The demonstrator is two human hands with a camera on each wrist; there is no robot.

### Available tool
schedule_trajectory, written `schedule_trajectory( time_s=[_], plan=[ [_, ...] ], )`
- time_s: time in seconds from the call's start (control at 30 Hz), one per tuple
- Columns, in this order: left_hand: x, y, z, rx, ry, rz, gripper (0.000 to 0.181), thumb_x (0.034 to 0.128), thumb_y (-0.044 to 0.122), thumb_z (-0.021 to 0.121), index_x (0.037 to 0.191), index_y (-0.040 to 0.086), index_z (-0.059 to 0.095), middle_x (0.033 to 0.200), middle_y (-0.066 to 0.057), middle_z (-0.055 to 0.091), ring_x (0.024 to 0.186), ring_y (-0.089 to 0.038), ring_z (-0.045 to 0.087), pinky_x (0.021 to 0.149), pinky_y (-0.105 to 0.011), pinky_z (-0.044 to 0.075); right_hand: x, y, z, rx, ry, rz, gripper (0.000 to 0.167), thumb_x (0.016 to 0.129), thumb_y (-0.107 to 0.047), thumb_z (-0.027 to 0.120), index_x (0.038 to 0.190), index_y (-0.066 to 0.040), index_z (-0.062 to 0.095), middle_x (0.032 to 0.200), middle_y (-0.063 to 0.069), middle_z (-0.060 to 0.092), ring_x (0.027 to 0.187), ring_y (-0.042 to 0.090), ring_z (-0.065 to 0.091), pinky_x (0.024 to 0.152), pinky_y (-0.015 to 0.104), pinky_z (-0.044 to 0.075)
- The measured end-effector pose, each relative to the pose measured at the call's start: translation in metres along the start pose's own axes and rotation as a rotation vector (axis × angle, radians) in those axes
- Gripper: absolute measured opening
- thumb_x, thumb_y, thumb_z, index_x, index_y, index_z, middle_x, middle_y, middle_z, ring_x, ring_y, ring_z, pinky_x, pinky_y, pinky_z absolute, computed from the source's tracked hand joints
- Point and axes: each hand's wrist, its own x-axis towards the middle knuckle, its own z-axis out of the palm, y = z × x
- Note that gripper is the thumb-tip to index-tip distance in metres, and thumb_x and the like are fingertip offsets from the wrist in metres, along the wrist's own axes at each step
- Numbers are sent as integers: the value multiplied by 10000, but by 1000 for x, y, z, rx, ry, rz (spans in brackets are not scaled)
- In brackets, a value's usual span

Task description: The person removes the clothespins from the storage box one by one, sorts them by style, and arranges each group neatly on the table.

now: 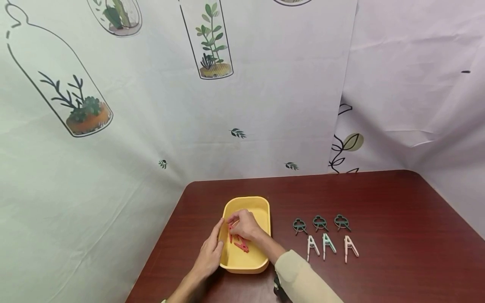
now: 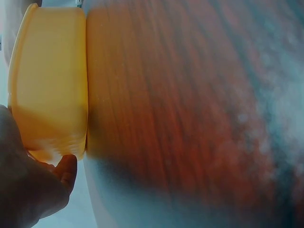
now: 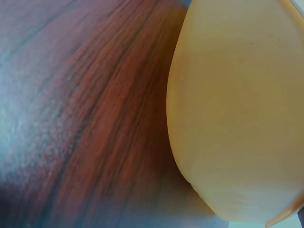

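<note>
My right hand [image 1: 246, 226] reaches into a yellow plastic tub [image 1: 243, 265] in the head view. Its fingertips pinch a red clothespin [image 1: 230, 237] near the tub's left wall. Below that hand, more red clothespins [image 1: 242, 246] lie on the tub floor, partly covered by it. My left hand [image 1: 210, 252] rests against the tub's left side, its fingers along the rim. The left wrist view has the left hand [image 2: 38, 185] touching one end of the tub [image 2: 50, 71]. Only the outer wall of the tub [image 3: 237, 104] fills the right wrist view; the right hand's fingers are hidden there.
Right of the tub, dark green round clips [image 1: 320, 222] stand in a row on the dark red wooden table [image 1: 398, 219]. Below them is a row of clothespins: two pale pink, one mint green [image 1: 328, 244]. A printed cloth [image 1: 265, 105] hangs behind the table.
</note>
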Motion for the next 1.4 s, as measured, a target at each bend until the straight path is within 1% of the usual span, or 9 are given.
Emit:
schedule_trajectory(
  time_s=[0.23, 0.43, 0.57, 0.77, 0.93, 1.07, 1.13, 1.27, 1.4],
  plan=[
    [0, -1, 0, -3, -1, -4, 675, 988, -72, 480, 1640, 68, 377, 1579, -176, 519, 1338, -302, 571, 1101, -544, 441, -1, -2, 1, 102, -2, 44, 216, 761, 135, 828, 943, 19, 806, 876, 105, 785, 704, 95, 689, 650, 223, 552],
    [0, 0, 0, -1, 3, 1, 675, 984, -75, 483, 1637, 58, 379, 1571, -184, 526, 1338, -307, 573, 1103, -541, 438, 0, -2, 1, 123, 14, 32, 204, 757, 130, 826, 929, 21, 809, 853, 90, 785, 732, 97, 695, 677, 228, 552],
    [0, 0, 1, 4, 6, 3, 675, 983, -77, 486, 1636, 57, 380, 1561, -188, 535, 1317, -297, 579, 1093, -525, 447, 0, -2, 0, 143, 32, 39, 196, 765, 123, 824, 928, 16, 811, 850, 94, 785, 741, 91, 689, 681, 229, 547],
    [-1, 0, 0, 5, 5, 2, 668, 984, -79, 487, 1632, 43, 381, 1559, -204, 531, 1333, -313, 573, 1099, -528, 443, -1, -3, -1, 235, 72, 65, 192, 780, 161, 796, 936, 49, 793, 846, 141, 772, 708, 115, 676, 640, 232, 541],
    [-1, 0, 1, 5, 2, 2, 669, 984, -82, 485, 1633, 43, 378, 1559, -219, 526, 1345, -333, 567, 1104, -536, 437, 0, -2, -1, 316, 78, 67, 195, 793, 178, 746, 956, 78, 779, 858, 151, 767, 711, 141, 697, 629, 243, 550],
    [0, 0, 1, 1, 3, 8, 671, 983, -86, 483, 1633, 45, 378, 1553, -218, 533, 1327, -336, 580, 1097, -523, 445, 1, -3, -2, 361, 86, 67, 172, 834, 158, 742, 993, 95, 769, 902, 166, 773, 771, 213, 751, 677, 280, 590],
    [0, 0, 1, 2, 4, 11, 671, 981, -83, 483, 1632, 44, 379, 1545, -217, 541, 1311, -327, 589, 1090, -511, 452, 2, -4, -3, 368, 96, 58, 165, 847, 144, 751, 1004, 97, 770, 933, 179, 781, 814, 240, 766, 709, 301, 605],
    [0, 0, 1, 4, 6, 17, 674, 977, -82, 486, 1631, 39, 378, 1528, -231, 553, 1291, -327, 599, 1077, -498, 462, 4, -4, -3, 381, 122, 39, 154, 864, 129, 761, 1015, 102, 776, 975, 201, 786, 885, 272, 774, 760, 305, 607],
    [0, 1, 1, 3, 9, 17, 679, 975, -83, 490, 1632, 43, 378, 1520, -227, 561, 1283, -322, 600, 1071, -494, 466, 5, -4, -4, 399, 141, 17, 146, 879, 131, 758, 1023, 110, 770, 978, 220, 781, 909, 303, 772, 781, 309, 605]
  ],
)
